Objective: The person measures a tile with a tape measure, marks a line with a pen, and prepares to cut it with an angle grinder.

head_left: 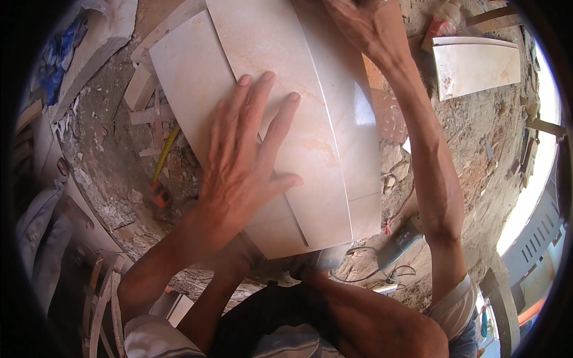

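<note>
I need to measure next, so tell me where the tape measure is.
In the head view, the tape measure lies on the rubble left of the stacked tiles, just beside the left hand.

One view only, from a wide fisheye camera on the person's head, looking steeply down over their own lap and knees at the ground in front. The picture is upright, its left being the person's left, and a dark round rim closes all four corners. Straight edges bow toward that rim, as the long sides of the beige tiles (322, 137) do. The camera sits close: both forearms rise from the lower edge and the left hand (245, 161) fills the middle. The dirt floor (113, 149) runs out to the rim, with bright daylight at the right edge.
</note>
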### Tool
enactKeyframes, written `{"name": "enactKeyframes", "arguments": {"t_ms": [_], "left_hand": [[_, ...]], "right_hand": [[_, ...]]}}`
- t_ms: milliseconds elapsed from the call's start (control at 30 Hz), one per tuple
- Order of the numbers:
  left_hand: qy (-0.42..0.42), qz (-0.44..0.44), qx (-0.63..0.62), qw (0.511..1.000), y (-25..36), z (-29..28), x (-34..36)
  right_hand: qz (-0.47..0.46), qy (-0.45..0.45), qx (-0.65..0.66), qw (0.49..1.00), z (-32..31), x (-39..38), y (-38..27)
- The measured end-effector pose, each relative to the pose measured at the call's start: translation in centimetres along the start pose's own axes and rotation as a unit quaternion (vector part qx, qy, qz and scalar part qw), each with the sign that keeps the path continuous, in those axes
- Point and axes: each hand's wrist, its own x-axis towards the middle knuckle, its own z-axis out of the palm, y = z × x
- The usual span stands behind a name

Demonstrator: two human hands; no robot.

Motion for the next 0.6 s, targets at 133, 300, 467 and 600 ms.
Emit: {"name": "enactKeyframes", "arguments": {"t_ms": [133, 300, 467, 600], "left_hand": [[-0.002, 0.0, 0.006, 1.0, 0.1, 0.0, 0.0], [0.0, 0.001, 0.018, 1.0, 0.3, 0.0, -0.1], [0.008, 0.002, 0.027, 1.0, 0.3, 0.1, -0.1], [0.019, 0.011, 0.036, 0.999, 0.2, 0.3, -0.2]], "right_hand": [[0.027, -0.004, -0.017, 0.999, -0.2, -0.3, -0.9], [0.037, -0.019, 0.002, 0.999, -1.1, -1.9, -0.6], [0.048, -0.019, 0.119, 0.992, -1.3, -4.6, -1.1], [0.102, -0.034, 0.108, 0.988, -2.3, -7.3, -1.2]]}}
